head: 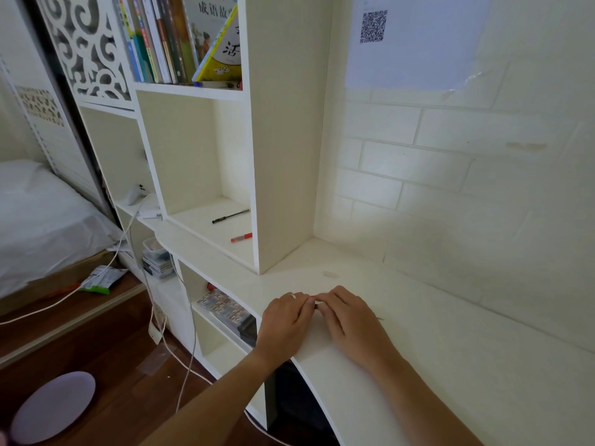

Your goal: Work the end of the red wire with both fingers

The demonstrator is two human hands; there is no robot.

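A bed [38, 214] is sitting far left, with a white cable [128, 239] hanging beside it. Books [180, 37] are standing on the top shelf. A black pen [231, 216] and a red pen [241, 237] are lying in the cubby below. On the white worktop [450, 365], the left hand [285, 320] and right hand [349, 320] are meeting, fingers curled. Together they are pinching a small white thing [317, 300] between their fingertips, mostly hidden.

Smooth matt white desk [418, 365], glossy wooden floor [106, 342]
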